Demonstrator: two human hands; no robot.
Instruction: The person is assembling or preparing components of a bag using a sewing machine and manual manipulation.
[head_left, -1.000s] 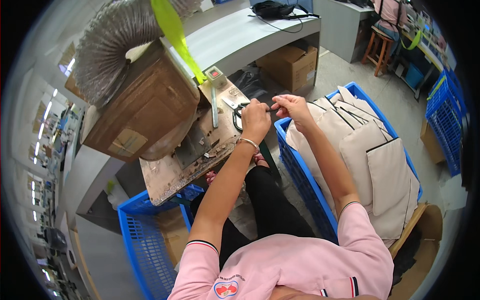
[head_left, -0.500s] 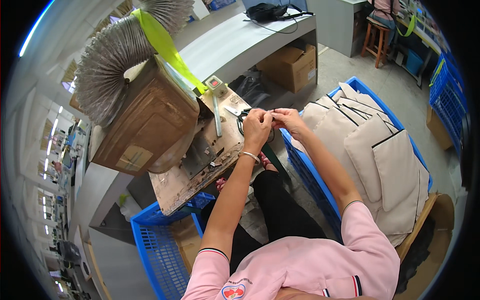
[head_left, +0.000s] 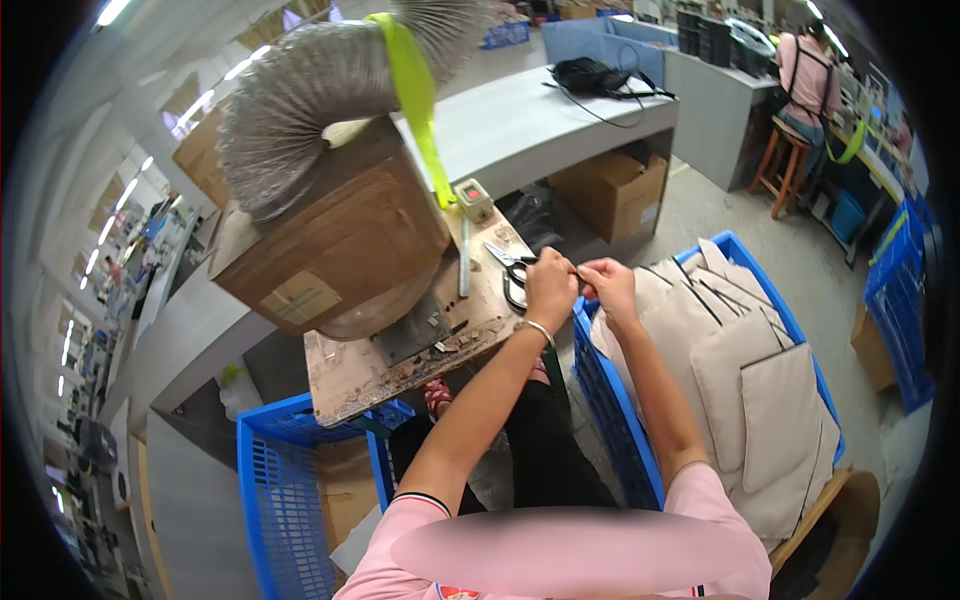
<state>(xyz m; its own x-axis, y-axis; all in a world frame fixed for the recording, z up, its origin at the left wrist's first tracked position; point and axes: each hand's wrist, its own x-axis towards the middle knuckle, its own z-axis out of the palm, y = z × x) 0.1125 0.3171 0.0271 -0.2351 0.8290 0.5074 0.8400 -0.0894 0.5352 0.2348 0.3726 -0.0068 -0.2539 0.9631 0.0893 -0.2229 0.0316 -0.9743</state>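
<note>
A large brown box (head_left: 335,240) with a grey ribbed duct (head_left: 310,90) stands on the worn wooden bench (head_left: 370,370). A blue crate (head_left: 720,400) of beige fabric pieces sits beside the bench's right edge. Scissors (head_left: 512,275) lie at that edge, just left of the left hand (head_left: 550,288). Both it and the right hand (head_left: 607,285) are curled nearly closed, fingertips meeting, pinching something too small to identify.

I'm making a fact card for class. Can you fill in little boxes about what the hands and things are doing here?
left hand: closed, pinching something small, too small to tell
right hand: closed, meeting the left hand
scissors: lying on the worn bench, beside the left hand
right of the hands: blue crate of beige fabric pieces
behind the bench: cardboard box under a silver hose
</note>
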